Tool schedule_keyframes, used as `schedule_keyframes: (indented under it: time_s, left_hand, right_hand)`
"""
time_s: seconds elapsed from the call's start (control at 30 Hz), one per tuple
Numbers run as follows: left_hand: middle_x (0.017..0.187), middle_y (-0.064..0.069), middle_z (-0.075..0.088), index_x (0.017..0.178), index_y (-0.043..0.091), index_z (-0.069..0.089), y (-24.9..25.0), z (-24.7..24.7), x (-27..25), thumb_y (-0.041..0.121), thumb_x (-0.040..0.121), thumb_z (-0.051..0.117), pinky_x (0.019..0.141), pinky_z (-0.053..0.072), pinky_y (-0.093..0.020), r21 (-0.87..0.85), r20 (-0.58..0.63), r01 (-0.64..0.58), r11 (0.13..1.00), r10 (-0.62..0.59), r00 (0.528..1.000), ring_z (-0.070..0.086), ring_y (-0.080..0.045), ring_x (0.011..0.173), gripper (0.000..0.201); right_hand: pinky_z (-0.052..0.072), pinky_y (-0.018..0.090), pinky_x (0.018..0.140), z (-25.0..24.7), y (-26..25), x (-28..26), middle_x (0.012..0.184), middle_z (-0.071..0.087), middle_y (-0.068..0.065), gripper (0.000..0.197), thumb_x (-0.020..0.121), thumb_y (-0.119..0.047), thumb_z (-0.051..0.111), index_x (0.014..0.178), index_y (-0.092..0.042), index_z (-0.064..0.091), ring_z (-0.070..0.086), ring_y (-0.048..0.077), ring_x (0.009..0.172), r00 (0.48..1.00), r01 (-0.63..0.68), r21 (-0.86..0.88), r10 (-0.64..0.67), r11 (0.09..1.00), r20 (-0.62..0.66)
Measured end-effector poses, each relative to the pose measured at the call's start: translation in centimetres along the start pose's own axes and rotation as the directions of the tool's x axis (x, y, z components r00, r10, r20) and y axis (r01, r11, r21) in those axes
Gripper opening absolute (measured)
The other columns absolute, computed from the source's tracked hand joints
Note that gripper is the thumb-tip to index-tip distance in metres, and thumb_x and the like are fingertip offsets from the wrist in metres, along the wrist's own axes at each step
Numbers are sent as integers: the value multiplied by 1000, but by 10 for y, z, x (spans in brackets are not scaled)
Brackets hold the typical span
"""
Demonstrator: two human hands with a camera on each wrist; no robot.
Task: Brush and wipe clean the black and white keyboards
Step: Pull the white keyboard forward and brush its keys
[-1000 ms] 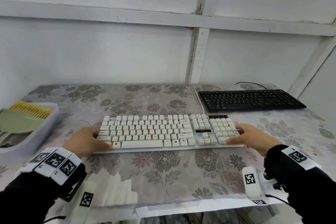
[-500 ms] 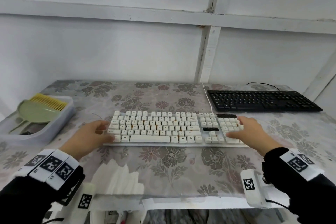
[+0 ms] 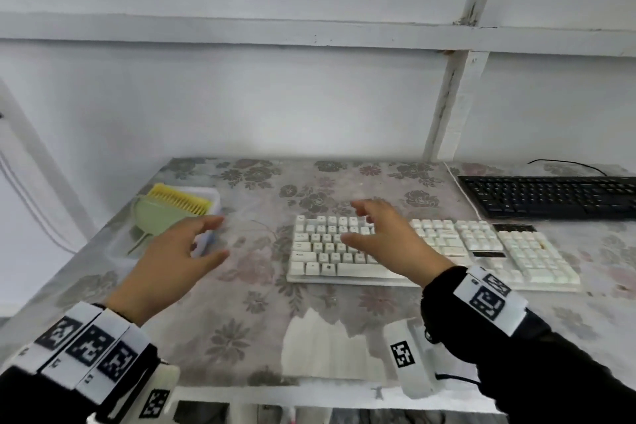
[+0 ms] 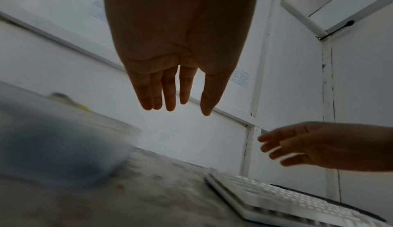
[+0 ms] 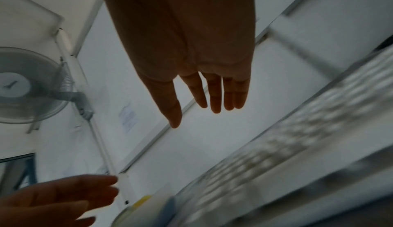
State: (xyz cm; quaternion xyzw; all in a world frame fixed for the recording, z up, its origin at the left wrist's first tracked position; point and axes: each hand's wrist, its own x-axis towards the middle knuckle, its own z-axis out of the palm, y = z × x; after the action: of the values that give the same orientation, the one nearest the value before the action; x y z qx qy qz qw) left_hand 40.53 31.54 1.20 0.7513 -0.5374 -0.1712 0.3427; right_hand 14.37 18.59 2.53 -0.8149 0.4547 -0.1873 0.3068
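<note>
Both hands hovered empty, fingers spread: left hand (image 3: 168, 265) lower left near the tray (image 3: 215, 198), right hand (image 3: 385, 241) above the white keyboard (image 3: 481, 251) at centre.

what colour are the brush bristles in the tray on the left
Yellow. The brush bristles show best in the head view, sticking out past the green dustpan in the tray.
</note>
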Motion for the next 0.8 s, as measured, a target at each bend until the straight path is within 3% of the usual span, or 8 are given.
schedule_keyframes:
  time_s: [0.2,0.3,0.47,0.53,0.67,0.73,0.8]
  left_hand:
    - [141,3,42,136,24,44,-46,-55,14,30,82,68,91,32,-25,131,-41,-3,991,9,999,41,-18,126,60]
    - [146,2,34,142,25,33,-74,-73,23,36,77,72,101,29,-29,161,-4,4,987,-3,1000,32,-16,132,77]
    - [144,4,34,145,32,24,-111,-87,37,72,55,70,109,32,-40,104,125,25,994,-38,991,30,-12,132,108]
    - [143,4,32,145,34,22,-124,-88,40,76,45,68,109,33,-42,59,163,71,996,-80,983,31,-13,132,118]
    - [129,23,49,129,53,36,-132,-88,42,63,47,77,98,45,-36,-143,266,58,988,-18,964,52,-6,118,92]
    - [119,28,56,124,51,42,-132,-90,42,59,48,78,94,49,-34,-210,308,56,976,11,951,57,0,110,85]
    - [126,27,53,132,46,39,-135,-90,42,61,49,78,95,49,-36,-221,339,73,973,7,941,55,-1,113,93]
  right_hand:
    - [34,30,102,77,-88,46,135,42,5,52,92,-27,59,140,-19,41,39,21,126,977,193,37,-196,980,88]
    - [34,31,99,112,-122,69,129,45,10,45,92,-23,58,136,-19,47,40,25,122,955,270,8,-268,963,127]
    - [35,41,100,155,-163,96,126,46,12,40,92,-17,56,132,-18,52,37,32,120,915,359,-128,-322,924,241]
    - [35,44,98,166,-174,102,124,46,12,40,91,-16,58,130,-22,55,36,32,117,897,397,-195,-334,897,291]
    - [35,44,94,184,-185,111,129,39,12,45,86,-18,64,128,-31,56,33,33,117,851,467,-334,-313,819,421]
    - [33,44,93,190,-187,114,134,36,11,43,86,-18,62,126,-34,57,30,34,122,846,478,-391,-293,787,445]
    - [34,42,89,193,-187,116,134,35,10,42,86,-18,61,124,-34,58,31,34,122,845,494,-438,-296,751,445]
